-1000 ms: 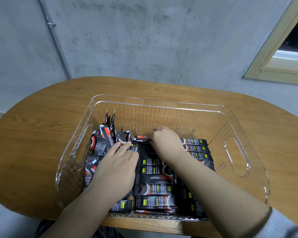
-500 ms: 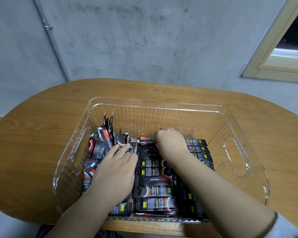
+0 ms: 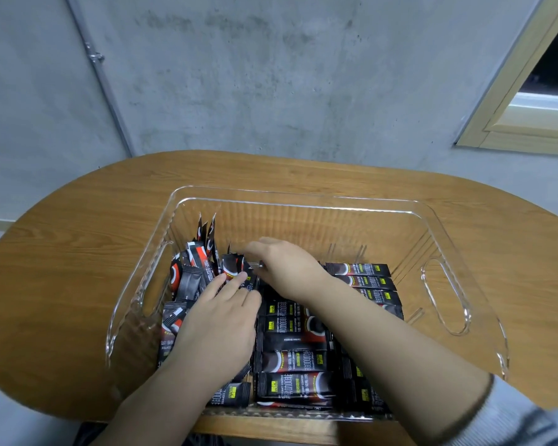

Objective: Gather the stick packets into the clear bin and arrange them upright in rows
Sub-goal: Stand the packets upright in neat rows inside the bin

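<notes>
A clear plastic bin (image 3: 306, 201) sits on the wooden table and holds several black stick packets. Neat rows of packets (image 3: 292, 362) lie across the bin's middle and right. A loose, tilted heap of packets (image 3: 192, 278) fills the left side, two of them poking up. My left hand (image 3: 219, 323) lies flat with straight fingers on the left heap. My right hand (image 3: 284, 268) reaches across to the middle, its fingers curled down onto a packet at the top of the heap; the fingertips are hidden.
The oval wooden table (image 3: 78, 252) ends close in front of me and against a grey concrete wall behind. The bin has cut-out handles, one on the right (image 3: 445, 300). The far half of the bin floor is bare. A window frame (image 3: 516, 117) is upper right.
My right hand has shifted left from the middle rows toward the loose heap. My left hand stays pressed on the left packets.
</notes>
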A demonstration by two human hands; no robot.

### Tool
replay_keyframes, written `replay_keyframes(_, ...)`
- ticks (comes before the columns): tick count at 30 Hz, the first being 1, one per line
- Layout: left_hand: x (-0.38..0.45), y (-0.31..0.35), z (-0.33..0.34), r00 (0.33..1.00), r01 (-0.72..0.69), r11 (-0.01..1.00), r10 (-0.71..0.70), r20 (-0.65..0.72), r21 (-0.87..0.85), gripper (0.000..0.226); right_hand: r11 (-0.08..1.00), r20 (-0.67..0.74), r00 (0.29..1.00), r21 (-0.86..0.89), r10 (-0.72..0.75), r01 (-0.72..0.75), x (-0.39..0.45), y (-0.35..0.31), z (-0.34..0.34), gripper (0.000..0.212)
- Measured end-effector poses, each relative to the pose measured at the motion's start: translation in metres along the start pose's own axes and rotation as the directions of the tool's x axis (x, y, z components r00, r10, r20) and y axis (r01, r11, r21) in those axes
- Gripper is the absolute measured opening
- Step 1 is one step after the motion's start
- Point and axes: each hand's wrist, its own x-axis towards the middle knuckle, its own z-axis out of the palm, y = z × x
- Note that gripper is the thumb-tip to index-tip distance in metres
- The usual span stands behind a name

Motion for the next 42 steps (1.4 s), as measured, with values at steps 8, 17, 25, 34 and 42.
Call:
replay_keyframes(8, -0.001, 0.000, -0.003, 1.000, 0.008, 1.000, -0.009, -0.009, -0.018, 0.008, 0.989, -0.061, 0.993, -0.109, -0.104, 0.097, 0.017, -0.001, 0.011, 0.018)
replay_keyframes(17, -0.002, 0.004, -0.011, 0.998, 0.050, 0.998, -0.049, 0.030, -0.040, 0.022, 0.990, -0.266, 0.964, -0.132, 0.008, -0.044, -0.017, 0.010, -0.029, 0.007)
replay_keyframes(25, 0.000, 0.003, -0.010, 0.999, 0.023, 1.000, -0.022, 0.037, -0.020, 0.023, 0.921, -0.139, 0.933, -0.167, 0.331, -0.352, -0.050, 0.015, -0.025, 0.005)
replay_keyframes(34, -0.001, 0.002, -0.008, 1.000, 0.013, 1.000, -0.012, 0.019, -0.027, 0.021, 0.954, -0.045, 0.969, -0.171, 0.241, -0.245, -0.042, 0.011, -0.016, 0.022)
replay_keyframes(42, -0.002, 0.002, -0.007, 1.000, 0.011, 0.999, -0.010, 0.026, -0.030, 0.019, 0.951, -0.054, 0.968, -0.184, 0.245, -0.251, -0.036, 0.015, -0.001, 0.015)
